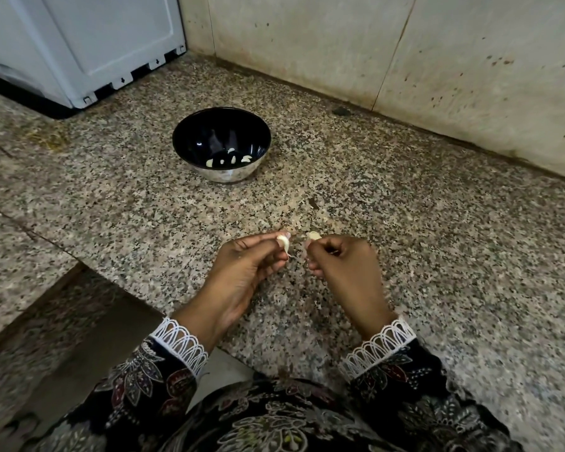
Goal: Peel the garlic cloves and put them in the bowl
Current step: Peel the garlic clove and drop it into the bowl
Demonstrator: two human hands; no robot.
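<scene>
My left hand [242, 269] pinches a pale garlic clove [283, 243] between thumb and fingertips, just above the speckled granite counter. A short gap to the right, my right hand [343, 265] has its fingers curled round a second white piece of garlic [313, 236] at the fingertips; whether it is a clove or peel I cannot tell. Farther back stands a dark bowl [193, 125] with a shiny outside, holding several peeled cloves [229, 160] at its bottom.
A white appliance [88, 44] stands at the back left corner. A stained tiled wall [405, 60] runs along the back and right. The counter edge [79, 265] drops off at the lower left. Bits of peel [304, 223] lie on the granite beyond my hands.
</scene>
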